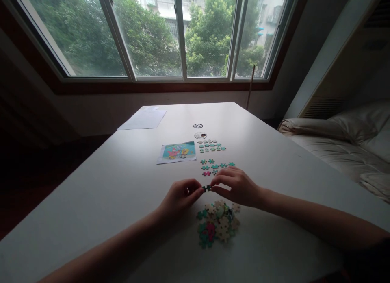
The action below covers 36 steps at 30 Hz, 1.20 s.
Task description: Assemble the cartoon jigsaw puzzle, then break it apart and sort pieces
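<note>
A small dark green puzzle piece (206,188) is held up between my two hands, above the white table. My left hand (182,193) pinches its left end between thumb and finger. At its right end are the fingertips of my right hand (237,186), closed on the edge of the piece. Just below lies a loose pile of puzzle pieces (224,224), some green or pink and some showing a plain pale side. Beyond my right hand, sorted pieces (215,166) lie in short rows, partly covered by its fingers. Another group of pieces (212,145) sits farther back.
A cartoon picture sheet (178,152) lies left of the sorted pieces. Two round objects (200,135) are behind them. White paper (141,118) rests at the far left of the table (100,193). A padded couch (323,140) stands on the right, below the window's level.
</note>
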Each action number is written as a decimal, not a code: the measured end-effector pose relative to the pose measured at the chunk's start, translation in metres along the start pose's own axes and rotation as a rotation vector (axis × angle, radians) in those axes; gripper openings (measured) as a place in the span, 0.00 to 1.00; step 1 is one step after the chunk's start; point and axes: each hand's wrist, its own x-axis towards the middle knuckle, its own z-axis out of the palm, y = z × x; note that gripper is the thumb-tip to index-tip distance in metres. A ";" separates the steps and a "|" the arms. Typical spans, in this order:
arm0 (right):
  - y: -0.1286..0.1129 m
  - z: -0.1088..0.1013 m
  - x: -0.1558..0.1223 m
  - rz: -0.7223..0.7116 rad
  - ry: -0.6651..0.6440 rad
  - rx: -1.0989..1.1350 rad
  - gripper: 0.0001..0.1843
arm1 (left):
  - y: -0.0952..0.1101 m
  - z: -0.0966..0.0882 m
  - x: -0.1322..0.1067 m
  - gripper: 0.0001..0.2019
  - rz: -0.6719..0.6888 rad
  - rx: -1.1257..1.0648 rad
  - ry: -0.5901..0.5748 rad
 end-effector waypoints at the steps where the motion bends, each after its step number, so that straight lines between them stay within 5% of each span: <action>1: 0.000 0.000 0.000 -0.029 0.005 -0.048 0.07 | 0.000 0.000 0.000 0.12 0.000 0.005 -0.007; 12: 0.009 -0.009 0.000 -0.242 -0.052 -0.307 0.08 | -0.001 0.000 0.000 0.12 0.009 -0.027 -0.033; 21: 0.050 -0.041 0.006 -0.004 0.151 -0.367 0.08 | -0.001 0.000 0.001 0.12 -0.006 -0.008 -0.043; 27: 0.058 -0.050 0.007 -0.016 0.181 -0.444 0.08 | 0.003 0.000 0.003 0.11 -0.006 0.004 -0.025; 36: 0.075 -0.040 0.005 0.145 0.057 -0.362 0.11 | -0.002 0.002 0.004 0.11 -0.014 0.000 -0.031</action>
